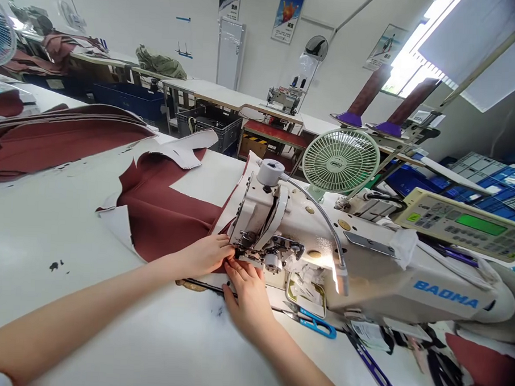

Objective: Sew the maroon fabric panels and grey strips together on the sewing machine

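A maroon fabric piece with white backing lies on the white table and runs under the head of a white sewing machine. My left hand lies on the fabric's near edge with its fingers pressed together, right at the presser foot. My right hand rests just in front of the foot, fingertips pinching the fabric edge by the needle. Both hands touch each other at the fingertips.
Blue-handled scissors and a purple-handled tool lie by the machine's base. A green fan and a control panel stand behind the machine. Stacked maroon fabric lies at the left; other tables and blue crates stand farther back.
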The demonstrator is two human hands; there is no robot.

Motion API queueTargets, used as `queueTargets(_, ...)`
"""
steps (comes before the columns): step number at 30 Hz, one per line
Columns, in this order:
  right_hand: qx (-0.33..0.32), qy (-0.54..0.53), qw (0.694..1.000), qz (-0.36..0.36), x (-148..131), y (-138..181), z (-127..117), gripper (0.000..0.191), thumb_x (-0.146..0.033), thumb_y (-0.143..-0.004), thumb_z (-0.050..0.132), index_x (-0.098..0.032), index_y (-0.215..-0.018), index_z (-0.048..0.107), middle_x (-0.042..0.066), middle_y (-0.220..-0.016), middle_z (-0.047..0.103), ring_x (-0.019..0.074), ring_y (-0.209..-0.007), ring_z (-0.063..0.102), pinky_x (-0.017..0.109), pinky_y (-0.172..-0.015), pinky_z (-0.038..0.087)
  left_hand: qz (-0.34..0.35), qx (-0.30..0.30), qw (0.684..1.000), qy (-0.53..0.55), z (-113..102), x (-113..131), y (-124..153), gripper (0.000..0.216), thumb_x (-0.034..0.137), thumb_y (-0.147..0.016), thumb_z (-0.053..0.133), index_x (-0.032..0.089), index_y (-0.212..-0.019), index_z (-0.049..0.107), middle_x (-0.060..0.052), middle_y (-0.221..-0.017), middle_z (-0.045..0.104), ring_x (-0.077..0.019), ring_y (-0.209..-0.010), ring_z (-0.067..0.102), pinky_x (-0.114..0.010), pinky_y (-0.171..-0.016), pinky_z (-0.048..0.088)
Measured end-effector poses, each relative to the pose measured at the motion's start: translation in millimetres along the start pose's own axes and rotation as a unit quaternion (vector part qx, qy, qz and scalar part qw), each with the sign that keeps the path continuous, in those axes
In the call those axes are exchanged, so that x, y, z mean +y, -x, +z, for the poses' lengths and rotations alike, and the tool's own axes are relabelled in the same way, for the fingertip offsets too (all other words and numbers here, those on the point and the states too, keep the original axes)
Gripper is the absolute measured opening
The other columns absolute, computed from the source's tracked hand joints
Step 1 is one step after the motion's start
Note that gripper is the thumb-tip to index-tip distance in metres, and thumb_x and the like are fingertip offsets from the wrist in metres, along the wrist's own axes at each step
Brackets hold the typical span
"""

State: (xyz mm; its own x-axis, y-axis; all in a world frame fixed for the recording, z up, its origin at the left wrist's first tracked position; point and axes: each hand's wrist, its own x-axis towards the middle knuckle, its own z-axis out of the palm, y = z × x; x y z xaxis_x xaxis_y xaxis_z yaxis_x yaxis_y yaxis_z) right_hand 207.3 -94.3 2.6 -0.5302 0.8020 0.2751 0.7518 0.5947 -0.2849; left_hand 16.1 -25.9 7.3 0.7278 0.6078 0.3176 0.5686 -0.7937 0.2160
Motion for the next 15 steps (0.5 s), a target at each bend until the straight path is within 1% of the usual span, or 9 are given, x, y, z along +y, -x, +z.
queueTargets(4,0.009,0.006,1.0,-0.003,-1.4,-0.5,-1.5,0.039,-0.024,-0.09,0.055,-0.019,-0.128,0.06,0.01,-0.131,0.062,0.0265,-0.114,0.055,0.044,-0.09,0.047,0.007,0.003,1.0,-0.009,-2.1,0.5,-1.0,0.018,-0.001,-0.079,0.053,0.017,-0.084,0.053,-0.005,-0.088,0.061,-0.0194,-0.087,0.055,-0.029,-0.078,0.045)
queueTargets(10,0.008,-0.02,1.0,-0.005,-4.1,-0.3,-5.6,0.034,-0.02,-0.088,0.055,-0.019,-0.122,0.062,0.008,-0.125,0.066,0.0268,-0.111,0.056,0.043,-0.087,0.047,-0.001,-0.023,0.999,0.023,-9.9,2.1,-0.2,0.018,0.002,-0.079,0.054,0.018,-0.085,0.053,-0.002,-0.09,0.061,-0.0183,-0.089,0.055,-0.028,-0.075,0.044)
queueTargets(13,0.019,-0.027,0.999,-0.009,-3.5,-0.7,-5.0,0.034,-0.019,-0.087,0.055,-0.019,-0.12,0.063,0.008,-0.123,0.067,0.027,-0.11,0.056,0.043,-0.086,0.048,-0.008,-0.033,0.999,0.024,-9.3,2.6,0.8,0.017,0.002,-0.079,0.053,0.018,-0.085,0.054,-0.002,-0.088,0.061,-0.0182,-0.088,0.055,-0.029,-0.075,0.045)
queueTargets(15,0.028,-0.029,0.999,-0.009,-1.7,-1.2,-3.2,0.035,-0.018,-0.087,0.055,-0.02,-0.12,0.063,0.008,-0.122,0.067,0.027,-0.11,0.057,0.044,-0.087,0.049,-0.008,-0.03,0.999,0.02,-8.6,3.6,0.5,0.017,0.003,-0.08,0.053,0.018,-0.085,0.056,-0.003,-0.088,0.063,-0.0191,-0.089,0.056,-0.03,-0.076,0.045)
